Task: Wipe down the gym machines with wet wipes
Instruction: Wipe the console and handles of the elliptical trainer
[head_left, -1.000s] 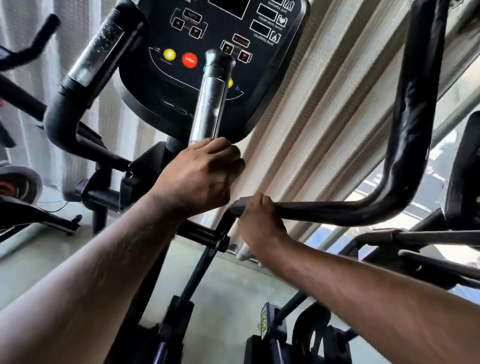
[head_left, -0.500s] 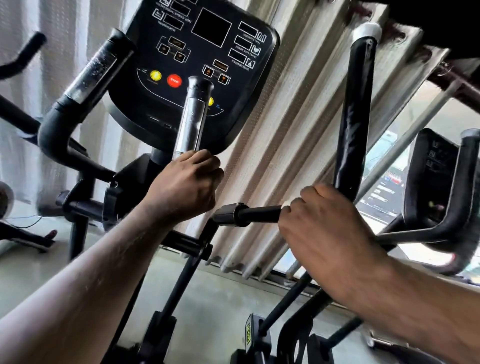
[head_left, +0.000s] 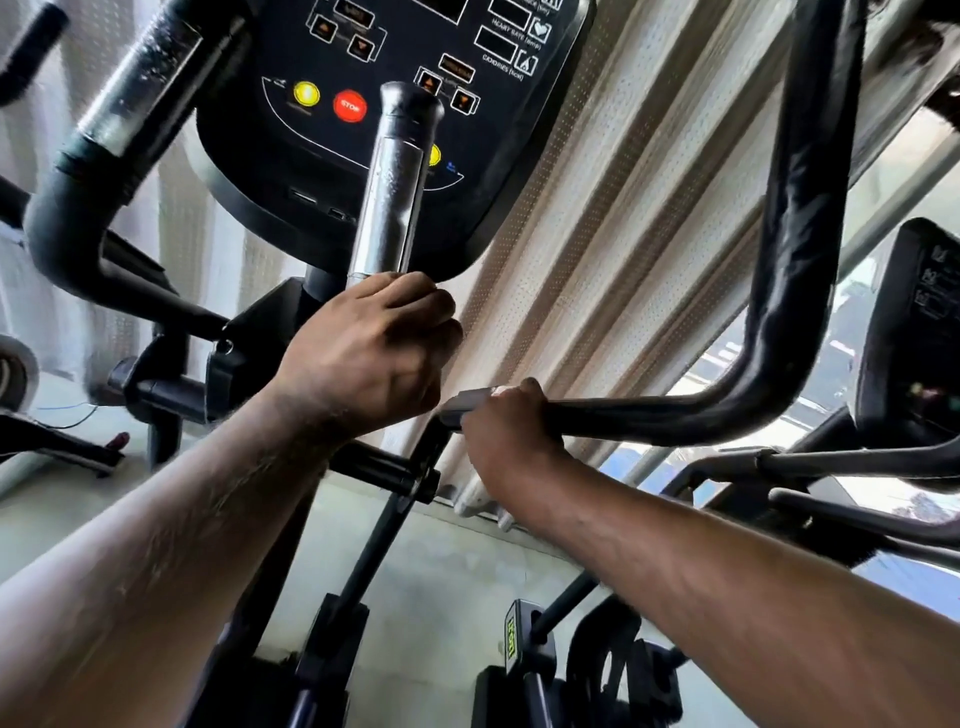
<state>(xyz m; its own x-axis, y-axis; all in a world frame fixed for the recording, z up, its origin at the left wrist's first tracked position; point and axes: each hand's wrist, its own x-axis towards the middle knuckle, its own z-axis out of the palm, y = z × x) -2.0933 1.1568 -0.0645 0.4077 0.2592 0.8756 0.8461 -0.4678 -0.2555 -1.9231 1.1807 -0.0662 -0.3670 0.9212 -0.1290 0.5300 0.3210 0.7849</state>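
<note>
Two hands are seen on one elliptical machine (head_left: 249, 338). The left hand (head_left: 371, 353) is clenched round the foot of the upright chrome grip (head_left: 387, 208), just below the console (head_left: 363, 78), with its fingers (head_left: 415, 306) curled right about the tube. The right hand (head_left: 511, 436) is clamped on the black handlebar (head_left: 675, 415), just beside that bar's grey end cap (head_left: 467, 402), and its fingers are wrapped over the top.

No wet wipe can be plainly made out. A pale scrap is glimpsed at the right thumb, but whether it is the wipe or part of the cap cannot be told; if a wipe is held, it is judged to be hidden inside the right fist.

From the right hand the handlebar's long axis is laid out level towards the right, then it is bent steeply upward in front of the pale curtain (head_left: 597, 234). Nearly all of the bar's length thus lies to the right of the fingers and above them. The right hand is far the nearer to it, so a stroke along that axis is probably called for, with the machine steadied by the left.
</note>
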